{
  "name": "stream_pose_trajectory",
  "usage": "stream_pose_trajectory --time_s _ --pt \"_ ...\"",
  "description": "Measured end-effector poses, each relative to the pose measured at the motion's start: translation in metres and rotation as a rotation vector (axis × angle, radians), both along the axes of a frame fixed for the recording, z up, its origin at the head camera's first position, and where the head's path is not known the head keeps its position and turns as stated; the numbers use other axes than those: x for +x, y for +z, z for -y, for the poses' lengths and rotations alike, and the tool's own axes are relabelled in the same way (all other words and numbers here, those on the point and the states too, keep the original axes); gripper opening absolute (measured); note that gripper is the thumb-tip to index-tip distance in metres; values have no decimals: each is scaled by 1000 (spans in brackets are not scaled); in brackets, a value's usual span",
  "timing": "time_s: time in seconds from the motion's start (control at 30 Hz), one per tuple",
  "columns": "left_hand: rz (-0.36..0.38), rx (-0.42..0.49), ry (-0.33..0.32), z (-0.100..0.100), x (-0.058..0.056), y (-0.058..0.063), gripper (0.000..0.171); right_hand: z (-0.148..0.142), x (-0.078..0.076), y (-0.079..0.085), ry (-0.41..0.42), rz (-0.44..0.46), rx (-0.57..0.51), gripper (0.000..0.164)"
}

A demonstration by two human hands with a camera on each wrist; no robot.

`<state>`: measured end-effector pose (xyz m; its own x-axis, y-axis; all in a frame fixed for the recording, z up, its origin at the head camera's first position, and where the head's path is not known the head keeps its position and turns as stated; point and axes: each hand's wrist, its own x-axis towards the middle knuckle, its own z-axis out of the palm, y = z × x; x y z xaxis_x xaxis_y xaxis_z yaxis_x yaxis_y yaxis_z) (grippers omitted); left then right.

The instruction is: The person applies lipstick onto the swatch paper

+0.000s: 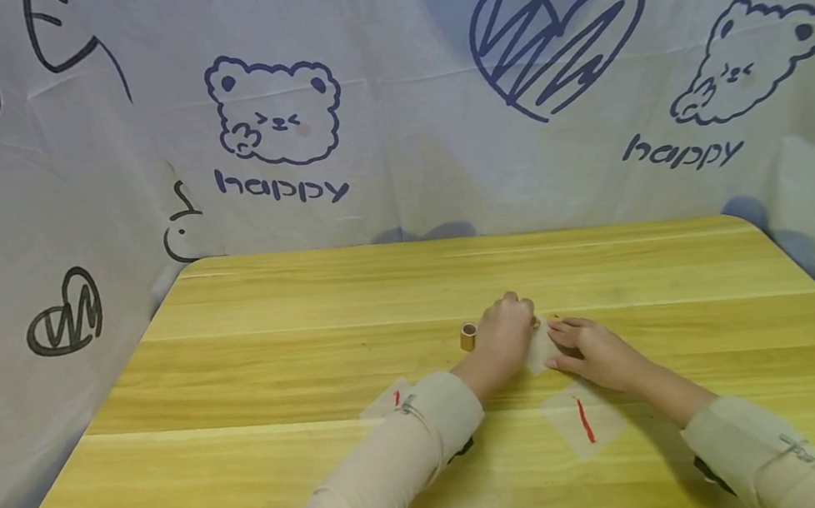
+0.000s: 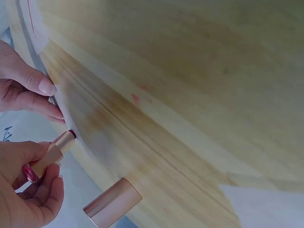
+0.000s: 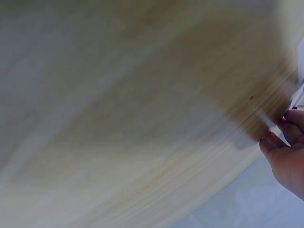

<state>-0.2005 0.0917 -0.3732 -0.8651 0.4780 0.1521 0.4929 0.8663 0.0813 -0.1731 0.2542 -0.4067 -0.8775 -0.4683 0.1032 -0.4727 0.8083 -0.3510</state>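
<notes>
My left hand [image 1: 505,335] pinches a gold lipstick [image 2: 53,156] between thumb and fingers. Its dark red tip [image 2: 72,134] reaches down to a small white paper [image 1: 537,350] on the table. On the other side of that paper, my right hand [image 1: 600,353] lays its fingertips along the edge, thumb toward the near side. The lipstick's gold cap [image 1: 468,337] stands upright just left of my left hand, and shows large in the left wrist view. Only fingers of my right hand appear at the right edge of the right wrist view.
Nearer to me on the wooden table [image 1: 264,388] lies a white paper [image 1: 567,430] with one red stroke. Another paper [image 1: 375,406] with a red mark is partly covered by my left sleeve. A printed white cloth [image 1: 400,121] hangs behind the table.
</notes>
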Motion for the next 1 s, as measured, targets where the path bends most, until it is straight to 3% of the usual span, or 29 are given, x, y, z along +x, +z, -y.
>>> stream_pose_trajectory --time_s 0.6,1.0 --pt "25 -87 15 -6 1 2 16 -1 1 -3 2 -19 -10 49" --pt "30 -89 12 -6 3 5 17 -1 0 -5 -4 -25 -8 50"
